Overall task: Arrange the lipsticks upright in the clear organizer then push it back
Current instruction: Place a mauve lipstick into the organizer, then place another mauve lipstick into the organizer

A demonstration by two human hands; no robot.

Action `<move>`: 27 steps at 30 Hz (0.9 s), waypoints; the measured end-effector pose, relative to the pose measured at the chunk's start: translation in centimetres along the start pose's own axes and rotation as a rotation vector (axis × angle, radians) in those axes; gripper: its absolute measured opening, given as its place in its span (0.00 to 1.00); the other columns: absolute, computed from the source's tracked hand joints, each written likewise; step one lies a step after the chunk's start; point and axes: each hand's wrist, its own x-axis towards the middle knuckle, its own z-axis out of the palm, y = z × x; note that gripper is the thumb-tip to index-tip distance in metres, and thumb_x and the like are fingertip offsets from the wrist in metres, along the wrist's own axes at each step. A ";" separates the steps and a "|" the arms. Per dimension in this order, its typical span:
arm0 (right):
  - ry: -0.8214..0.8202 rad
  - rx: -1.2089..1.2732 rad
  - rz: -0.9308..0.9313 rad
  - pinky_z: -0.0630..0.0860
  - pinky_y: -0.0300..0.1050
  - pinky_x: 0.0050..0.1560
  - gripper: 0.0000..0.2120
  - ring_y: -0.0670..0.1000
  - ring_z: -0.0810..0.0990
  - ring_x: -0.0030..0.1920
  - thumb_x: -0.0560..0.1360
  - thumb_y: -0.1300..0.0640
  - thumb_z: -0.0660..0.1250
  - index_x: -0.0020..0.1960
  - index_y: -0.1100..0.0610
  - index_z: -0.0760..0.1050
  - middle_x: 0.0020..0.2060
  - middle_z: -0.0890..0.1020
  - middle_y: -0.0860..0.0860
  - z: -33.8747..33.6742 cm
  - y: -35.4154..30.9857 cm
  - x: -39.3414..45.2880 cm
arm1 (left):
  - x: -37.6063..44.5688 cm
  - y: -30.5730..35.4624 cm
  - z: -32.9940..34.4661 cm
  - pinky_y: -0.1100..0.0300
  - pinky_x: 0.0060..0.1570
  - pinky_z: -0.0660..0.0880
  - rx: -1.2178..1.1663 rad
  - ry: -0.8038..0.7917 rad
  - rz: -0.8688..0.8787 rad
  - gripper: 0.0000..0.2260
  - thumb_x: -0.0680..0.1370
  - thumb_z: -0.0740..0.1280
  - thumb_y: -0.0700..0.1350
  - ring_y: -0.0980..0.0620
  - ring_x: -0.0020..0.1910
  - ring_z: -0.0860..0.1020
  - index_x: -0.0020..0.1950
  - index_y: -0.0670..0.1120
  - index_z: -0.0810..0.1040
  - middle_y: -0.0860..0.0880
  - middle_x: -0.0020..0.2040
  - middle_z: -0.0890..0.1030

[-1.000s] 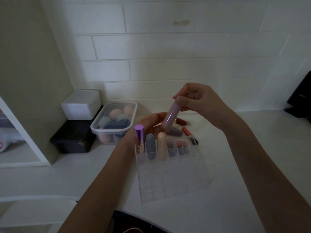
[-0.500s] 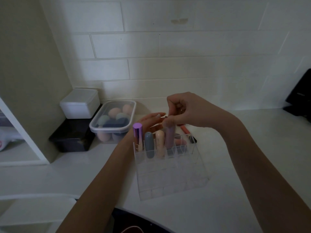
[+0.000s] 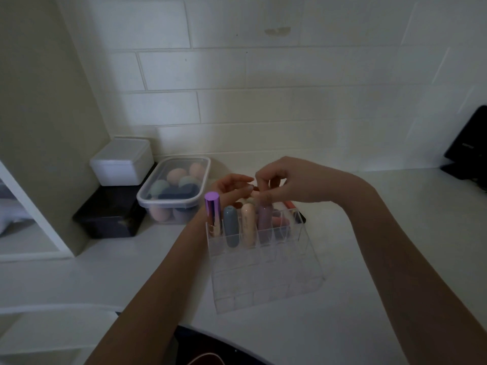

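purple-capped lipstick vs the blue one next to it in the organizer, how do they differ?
The purple-capped lipstick has a shiny metallic cap with a flat top; the blue lipstick is matte with a rounded top. The purple-capped one stands taller and sits at the row's left end; the blue sits one slot right. Both stand upright in the clear organizer's back row, untouched by either hand.

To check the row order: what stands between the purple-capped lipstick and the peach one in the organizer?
Head view: one grey-blue lipstick stands between purple-capped lipstick and peach lipstick.

The organizer stands on the counter. Four lipsticks stand in its back row. At ten o'clock from it is a lidded tub; at nine o'clock of the tub, a box lies on another box.
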 end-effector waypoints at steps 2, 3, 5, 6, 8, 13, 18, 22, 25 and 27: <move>0.034 0.053 0.028 0.72 0.42 0.42 0.12 0.52 0.78 0.38 0.73 0.44 0.66 0.38 0.51 0.81 0.39 0.82 0.56 -0.6 0.8 -0.4 | -0.2 -0.1 0.1 0.58 0.42 0.74 0.060 0.048 0.041 0.11 0.70 0.70 0.36 0.59 0.36 0.81 0.40 0.53 0.82 0.55 0.36 0.85; 0.074 0.091 0.051 0.73 0.40 0.41 0.13 0.47 0.78 0.38 0.75 0.44 0.64 0.40 0.50 0.82 0.40 0.83 0.54 -1.0 1.4 -0.7 | -0.4 -0.1 0.3 0.57 0.44 0.75 0.077 0.061 0.050 0.11 0.71 0.70 0.35 0.57 0.39 0.81 0.42 0.52 0.81 0.53 0.39 0.85; 0.176 0.135 0.106 0.74 0.39 0.41 0.15 0.43 0.78 0.37 0.78 0.46 0.60 0.44 0.52 0.82 0.40 0.83 0.49 -1.7 2.7 -1.1 | -0.7 -0.1 0.7 0.52 0.49 0.78 0.168 0.072 0.055 0.09 0.72 0.70 0.36 0.50 0.45 0.81 0.45 0.51 0.81 0.48 0.46 0.83; 0.217 0.137 0.138 0.74 0.40 0.42 0.15 0.44 0.79 0.37 0.78 0.47 0.60 0.45 0.53 0.82 0.40 0.83 0.49 -1.9 3.4 -1.2 | -0.8 0.0 0.8 0.51 0.51 0.78 0.224 0.063 0.056 0.08 0.73 0.70 0.36 0.48 0.46 0.81 0.46 0.49 0.81 0.45 0.48 0.82; 0.246 0.142 0.194 0.75 0.43 0.43 0.16 0.46 0.79 0.38 0.78 0.47 0.59 0.45 0.55 0.81 0.41 0.83 0.50 -2.0 4.4 -1.4 | -0.7 0.2 0.3 0.53 0.48 0.78 0.276 0.023 0.051 0.05 0.72 0.70 0.35 0.47 0.44 0.80 0.44 0.45 0.81 0.41 0.46 0.81; 0.185 0.168 0.238 0.76 0.42 0.45 0.15 0.47 0.80 0.39 0.79 0.48 0.60 0.47 0.56 0.81 0.42 0.84 0.51 -1.2 4.9 -1.1 | 0.1 0.4 -0.9 0.70 0.42 0.77 0.468 -0.206 -0.059 0.10 0.70 0.69 0.31 0.64 0.39 0.81 0.50 0.40 0.80 0.48 0.45 0.80; 0.167 0.185 0.235 0.76 0.43 0.45 0.14 0.47 0.80 0.40 0.78 0.49 0.60 0.47 0.56 0.81 0.44 0.85 0.53 -0.7 5.0 -0.8 | 0.1 0.2 0.1 0.79 0.48 0.71 0.646 -0.301 -0.038 0.12 0.76 0.64 0.34 0.60 0.50 0.78 0.58 0.35 0.78 0.44 0.55 0.80; 0.172 0.199 0.242 0.76 0.42 0.45 0.14 0.46 0.80 0.39 0.78 0.49 0.61 0.46 0.56 0.81 0.41 0.84 0.51 -0.5 5.2 -0.7 | -0.2 0.7 0.2 0.71 0.53 0.73 0.645 -0.264 0.051 0.11 0.75 0.66 0.34 0.59 0.49 0.78 0.57 0.38 0.78 0.49 0.50 0.79; 0.188 0.235 0.238 0.76 0.41 0.42 0.10 0.47 0.80 0.38 0.77 0.52 0.64 0.46 0.57 0.80 0.39 0.84 0.50 -0.3 5.3 -0.4 | -0.6 1.0 0.0 0.62 0.45 0.76 0.390 -0.061 0.073 0.09 0.73 0.69 0.36 0.64 0.40 0.81 0.51 0.46 0.79 0.53 0.44 0.82; 0.208 0.251 0.216 0.76 0.37 0.39 0.04 0.47 0.80 0.37 0.76 0.57 0.67 0.47 0.58 0.78 0.38 0.83 0.50 0.1 5.1 -0.2 | -0.6 1.1 -0.1 0.65 0.37 0.78 0.188 0.043 0.047 0.09 0.72 0.69 0.35 0.60 0.36 0.82 0.47 0.49 0.79 0.54 0.37 0.84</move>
